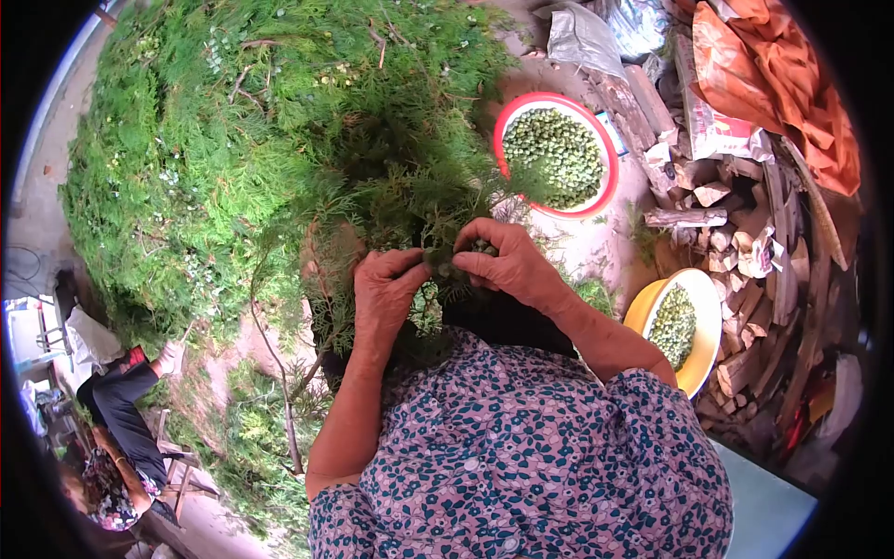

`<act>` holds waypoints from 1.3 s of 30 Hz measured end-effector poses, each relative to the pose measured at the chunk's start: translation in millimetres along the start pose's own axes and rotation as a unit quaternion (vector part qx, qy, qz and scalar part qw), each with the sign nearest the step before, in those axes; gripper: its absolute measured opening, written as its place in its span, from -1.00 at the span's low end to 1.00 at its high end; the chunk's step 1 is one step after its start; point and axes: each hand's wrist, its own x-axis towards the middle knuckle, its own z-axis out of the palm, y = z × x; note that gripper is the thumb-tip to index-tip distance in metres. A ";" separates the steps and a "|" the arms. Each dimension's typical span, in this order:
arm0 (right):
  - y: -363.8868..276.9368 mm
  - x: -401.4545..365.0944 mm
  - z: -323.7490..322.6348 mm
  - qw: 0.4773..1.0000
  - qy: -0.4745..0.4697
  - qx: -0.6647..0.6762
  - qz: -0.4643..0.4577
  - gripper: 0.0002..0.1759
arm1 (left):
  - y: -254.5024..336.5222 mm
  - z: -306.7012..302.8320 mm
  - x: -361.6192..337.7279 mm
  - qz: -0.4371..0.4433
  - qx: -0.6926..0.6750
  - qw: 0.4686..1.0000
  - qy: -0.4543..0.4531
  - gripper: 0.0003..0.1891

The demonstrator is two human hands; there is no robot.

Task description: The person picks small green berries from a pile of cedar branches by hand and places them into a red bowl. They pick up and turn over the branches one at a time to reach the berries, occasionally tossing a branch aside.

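A leafy green conifer branch (424,210) lies across my lap, its sprays spreading in front of me. My left hand (384,284) pinches it with thumb and index finger. Close by on the right, my right hand (507,265) is curled closed among the sprays. Small round green cones show between its bent fingers, partly hidden. Beyond my right hand stands a white basin with a red rim (615,172), holding many green cones (554,154). A yellow basin (703,368) with more cones sits by my right elbow.
A big heap of cut conifer branches (214,158) fills the front and left. Stacked firewood (745,326), an orange sheet (782,84) and sacks (582,37) line the right. Another person (121,438) sits at the lower left. A pale blue surface (764,503) is at the lower right.
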 end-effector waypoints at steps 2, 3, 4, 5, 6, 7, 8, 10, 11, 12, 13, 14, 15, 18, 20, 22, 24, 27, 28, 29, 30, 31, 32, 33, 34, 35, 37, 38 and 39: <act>3.6 2.4 -4.5 0.982 -0.067 0.158 0.073 -0.85 | 2.9 -0.6 0.2 -0.020 0.008 1.000 -0.011 -0.80; 3.2 2.1 -3.6 0.982 -0.067 0.158 0.073 -0.85 | 0.7 0.8 0.3 -0.019 0.008 1.000 -0.011 -0.80; 2.3 1.5 -1.8 0.969 -0.045 0.219 0.106 -0.86 | -3.7 3.5 0.5 -0.014 0.015 1.000 0.003 -0.80; 1.2 1.3 -0.5 0.950 -0.023 0.279 0.140 -0.86 | -6.4 4.7 0.3 -0.010 0.021 1.000 0.017 -0.80; -1.0 0.3 -1.1 0.950 -0.024 0.278 0.141 -0.86 | -5.1 3.9 0.2 -0.011 0.021 1.000 0.019 -0.80; -4.0 -1.2 -3.2 0.966 -0.036 0.224 0.121 -0.88 | -2.6 3.1 1.4 -0.012 0.018 1.000 0.015 -0.80; -5.6 -2.3 -4.7 0.979 -0.047 0.170 0.101 -0.89 | -1.0 2.8 2.4 -0.012 0.014 1.000 0.010 -0.79; 1.0 1.0 -2.0 0.999 -0.022 0.023 -0.013 -0.86 | -2.9 3.8 3.0 -0.014 0.016 1.000 0.005 -0.80; 5.4 3.6 1.5 0.984 0.000 -0.124 -0.126 -0.82 | -4.4 3.7 2.8 -0.017 0.018 1.000 0.002 -0.81; 9.3 6.5 7.1 0.985 0.000 -0.123 -0.125 -0.82 | -5.9 3.4 2.9 -0.018 0.019 1.000 0.001 -0.81; 12.4 9.6 13.5 0.960 0.025 -0.199 -0.193 -0.78 | -7.0 3.5 3.6 0.003 0.030 1.000 0.003 -0.81; 13.4 11.5 16.9 0.925 0.049 -0.274 -0.259 -0.74 | -7.4 3.5 4.4 0.025 0.039 0.999 0.006 -0.82; 12.1 11.8 17.7 0.925 0.049 -0.273 -0.260 -0.74 | -7.5 3.2 4.8 0.025 0.040 0.999 0.006 -0.82; 5.0 12.6 18.5 0.939 0.010 -0.281 -0.197 -0.77 | -7.2 2.3 5.5 0.025 0.066 0.997 -0.007 -0.83; 13.3 17.8 18.5 0.927 0.032 -0.284 -0.242 -0.79 | -7.6 3.0 4.4 0.036 0.079 0.996 0.008 -0.84; 7.7 18.7 16.7 0.913 0.053 -0.287 -0.286 -0.81 | -7.7 4.6 3.2 0.029 0.056 0.998 0.023 -0.84; -5.0 11.3 6.8 0.998 -0.010 -0.055 -0.021 -0.85 | -8.0 4.2 2.8 0.022 0.032 0.999 0.038 -0.85; 4.9 5.3 -4.0 0.967 -0.046 0.238 0.072 -0.85 | -8.3 4.0 4.4 0.015 0.041 0.998 0.036 -0.84; 7.3 3.0 -6.8 0.933 -0.051 0.344 0.088 -0.83 | -9.3 4.7 4.7 0.021 0.050 0.998 0.039 -0.84; 7.1 1.0 -7.9 0.934 -0.046 0.344 0.087 -0.83 | -10.0 5.7 5.4 0.029 0.058 0.997 0.042 -0.84; 4.8 -0.1 -8.1 0.917 -0.037 0.386 0.092 -0.82 | -10.6 5.7 6.5 0.031 0.056 0.997 0.039 -0.84; 3.6 -1.0 -7.4 0.898 -0.029 0.428 0.097 -0.80 | -11.5 4.2 6.6 0.028 0.085 0.996 0.024 -0.82; 4.3 -1.2 -7.1 0.898 -0.026 0.429 0.094 -0.80 | -11.4 4.0 6.7 0.025 0.114 0.993 0.009 -0.78; 6.1 -1.0 -7.0 0.886 -0.027 0.455 0.091 -0.82 | -9.7 4.9 5.9 0.028 0.114 0.993 0.007 -0.78; 7.0 -0.9 -7.0 0.872 -0.028 0.481 0.088 -0.83 | -6.6 5.3 3.7 0.044 0.131 0.990 0.028 -0.75; 5.3 -1.1 -6.1 0.872 -0.025 0.482 0.087 -0.83 | -3.5 5.5 1.5 0.059 0.148 0.986 0.049 -0.72; -0.2 -1.4 -4.8 0.867 0.012 0.485 0.108 -0.82 | 3.6 7.3 0.2 0.107 0.175 0.974 0.097 -0.68; -0.8 -1.5 -4.9 0.867 0.015 0.486 0.107 -0.82 | 8.5 8.1 -0.1 0.153 0.200 0.956 0.149 -0.65; -1.1 -2.1 -4.2 0.870 0.021 0.478 0.116 -0.82 | 16.5 7.5 -1.6 0.154 0.200 0.956 0.147 -0.65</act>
